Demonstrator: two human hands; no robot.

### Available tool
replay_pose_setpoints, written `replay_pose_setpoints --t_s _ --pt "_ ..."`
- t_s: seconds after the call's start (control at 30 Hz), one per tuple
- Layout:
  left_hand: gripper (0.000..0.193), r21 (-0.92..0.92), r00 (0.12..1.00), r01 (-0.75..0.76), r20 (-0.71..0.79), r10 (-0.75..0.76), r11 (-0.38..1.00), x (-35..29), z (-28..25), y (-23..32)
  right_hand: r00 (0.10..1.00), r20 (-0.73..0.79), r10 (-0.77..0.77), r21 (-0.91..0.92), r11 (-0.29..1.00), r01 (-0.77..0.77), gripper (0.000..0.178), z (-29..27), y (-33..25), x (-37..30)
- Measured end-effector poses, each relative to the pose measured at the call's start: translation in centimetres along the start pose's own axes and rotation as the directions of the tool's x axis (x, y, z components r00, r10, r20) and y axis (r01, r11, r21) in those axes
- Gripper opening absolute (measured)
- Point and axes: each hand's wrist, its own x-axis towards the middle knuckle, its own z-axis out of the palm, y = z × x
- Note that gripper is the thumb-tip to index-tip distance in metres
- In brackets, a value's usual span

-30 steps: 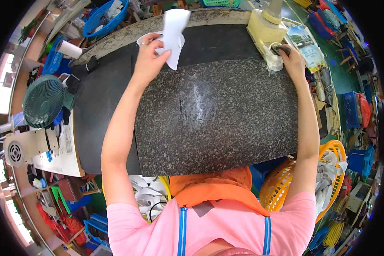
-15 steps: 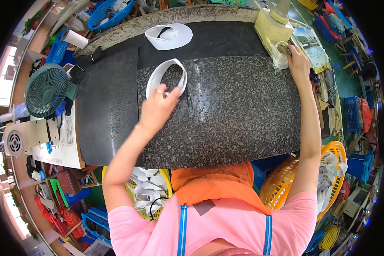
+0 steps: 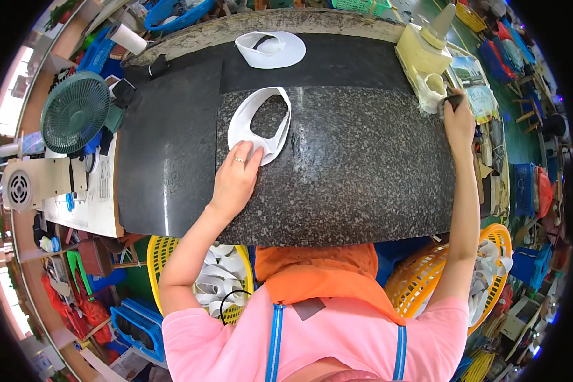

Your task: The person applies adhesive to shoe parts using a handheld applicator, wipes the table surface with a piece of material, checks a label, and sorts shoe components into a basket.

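Note:
A white visor-shaped piece (image 3: 242, 121) with a large oval opening lies on the speckled dark worktop. My left hand (image 3: 235, 178) has its fingertips on the near end of this piece, holding it against the surface. Farther back sits a second white visor-shaped piece (image 3: 274, 54), untouched. At the far right my right hand (image 3: 459, 127) is closed round a small dark-handled tool (image 3: 454, 100), whose working end I cannot make out. It is beside the whitish, crusted cup (image 3: 431, 89) at the foot of a pale yellow stand (image 3: 420, 51).
Yellow baskets (image 3: 156, 254) of white pieces flank me below the worktop (image 3: 363, 165). A green fan (image 3: 76, 114) and a beige machine (image 3: 35, 184) stand on the left. A raised ledge (image 3: 337, 19) borders the back. Printed sheets (image 3: 474, 89) lie beyond my right hand.
The near white piece has turned and lies flatter, with my left fingers now on its near end. My right hand has shifted slightly down and away from the cup's opening. The view has shifted a little.

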Motion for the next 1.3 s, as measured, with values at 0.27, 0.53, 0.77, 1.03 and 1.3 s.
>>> replay_pose_setpoints --t_s 0.27,0.53,0.77,1.03,1.3 --pt "0.026 0.024 0.991 -0.075 -0.108 0.077 0.997 -2.2 0.6 -1.3 0.715 0.628 -0.306 0.776 0.318 -0.545 0.028 -1.4 -16.5 -3.7" --pt "0.027 -0.063 0.989 -0.058 -0.14 0.048 0.996 -1.9 0.9 -1.1 0.709 0.227 -0.668 0.751 0.584 0.309 0.019 6.6 -27.8 -6.7" --pt "0.024 -0.05 0.982 -0.073 -0.177 0.063 0.996 -2.2 1.0 -1.4 0.442 0.1 -0.891 0.879 0.287 0.38 0.021 5.7 -27.4 -5.8" --pt "0.014 -0.06 0.987 -0.074 -0.145 0.065 0.995 -2.2 1.0 -1.4 0.241 0.225 -0.944 0.878 0.304 0.371 0.021 4.8 -27.4 -3.1" --pt "0.019 -0.098 0.989 0.003 -0.144 -0.017 0.995 -1.5 0.8 -1.2 0.213 0.374 -0.903 0.746 0.429 0.51 0.015 3.2 -26.4 -1.2"
